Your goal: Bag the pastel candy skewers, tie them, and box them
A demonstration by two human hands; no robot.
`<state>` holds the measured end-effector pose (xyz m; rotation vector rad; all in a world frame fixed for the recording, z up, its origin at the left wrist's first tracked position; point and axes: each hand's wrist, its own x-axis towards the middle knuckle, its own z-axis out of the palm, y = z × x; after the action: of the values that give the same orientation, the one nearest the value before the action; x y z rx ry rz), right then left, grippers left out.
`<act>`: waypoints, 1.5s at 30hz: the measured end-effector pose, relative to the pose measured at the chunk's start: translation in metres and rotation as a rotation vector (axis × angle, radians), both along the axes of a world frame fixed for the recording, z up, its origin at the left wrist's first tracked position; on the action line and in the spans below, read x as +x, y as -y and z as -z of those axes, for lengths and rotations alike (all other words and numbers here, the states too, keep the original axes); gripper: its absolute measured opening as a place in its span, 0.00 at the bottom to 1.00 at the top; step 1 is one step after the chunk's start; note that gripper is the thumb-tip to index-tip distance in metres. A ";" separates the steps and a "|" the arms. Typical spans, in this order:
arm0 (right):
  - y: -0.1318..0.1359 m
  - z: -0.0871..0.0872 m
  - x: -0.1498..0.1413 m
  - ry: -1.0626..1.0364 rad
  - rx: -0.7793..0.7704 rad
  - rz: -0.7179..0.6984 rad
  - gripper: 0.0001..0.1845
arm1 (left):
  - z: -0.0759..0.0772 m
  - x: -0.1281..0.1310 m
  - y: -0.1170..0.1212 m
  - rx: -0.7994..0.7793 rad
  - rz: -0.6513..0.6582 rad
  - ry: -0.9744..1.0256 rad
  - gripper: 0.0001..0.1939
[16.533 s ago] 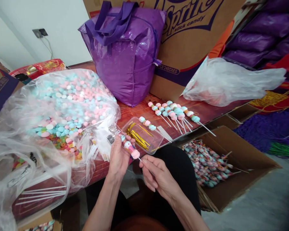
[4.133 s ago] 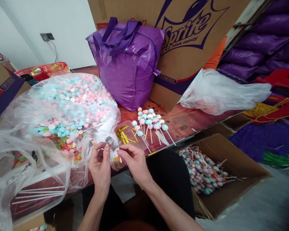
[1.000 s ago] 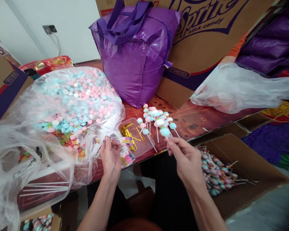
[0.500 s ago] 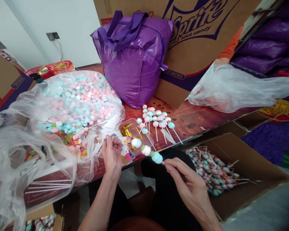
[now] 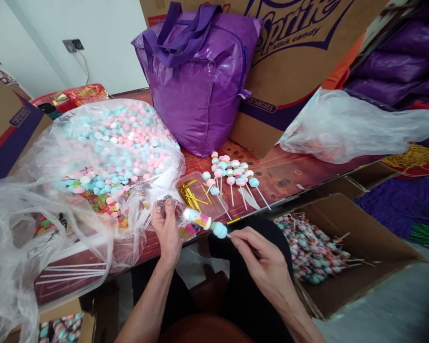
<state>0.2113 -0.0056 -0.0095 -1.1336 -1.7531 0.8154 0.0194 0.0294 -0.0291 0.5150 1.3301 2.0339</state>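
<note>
My right hand [image 5: 257, 252] pinches the bare end of a white stick. On that stick is a marshmallow candy skewer [image 5: 219, 230] of blue, pink and white pieces. Its far end sits inside a clear printed plastic bag [image 5: 188, 228], whose mouth my left hand [image 5: 167, 233] pinches. Just beyond lies a clear plastic tray [image 5: 218, 209] with gold twist ties [image 5: 190, 196]. More candy skewers [image 5: 236, 174] lie on the table behind the tray, their sticks toward me.
At left a big clear bag [image 5: 110, 138] holds loose pink and blue marshmallows and gummy rings. White sticks [image 5: 71, 274] lie at the table's front edge. A purple bag [image 5: 196, 85] stands behind. An open carton [image 5: 372, 267] of wrapped skewers sits low at right.
My right hand has taken a skewer from the group on the table and drawn it left. Its tip has now entered the plastic bag at my left hand.
</note>
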 end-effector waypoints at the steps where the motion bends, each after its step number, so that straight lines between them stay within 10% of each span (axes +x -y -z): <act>1: 0.000 0.001 -0.002 0.005 0.005 0.006 0.08 | 0.000 0.001 0.000 -0.004 0.021 0.026 0.16; 12: 0.002 0.013 -0.024 0.049 0.109 0.010 0.09 | -0.009 0.019 0.012 -0.085 0.375 0.282 0.18; 22: 0.003 0.014 -0.039 -0.030 -0.143 0.032 0.12 | -0.008 0.021 0.013 -0.089 0.540 0.359 0.16; 27: 0.002 0.013 -0.046 -0.060 -0.204 0.033 0.12 | -0.008 0.012 0.011 -0.087 0.542 0.387 0.16; 35: 0.000 0.017 -0.046 -0.479 -0.826 -0.024 0.16 | -0.004 0.016 0.013 -0.068 0.505 0.421 0.16; 45: 0.005 0.024 -0.051 -0.524 -0.799 -0.003 0.16 | -0.005 0.019 0.012 -0.035 0.427 0.431 0.15</act>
<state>0.1598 -0.0101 -0.0338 -1.2415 -0.9928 1.7219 0.0383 0.0171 -0.0241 0.2888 0.9044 1.6452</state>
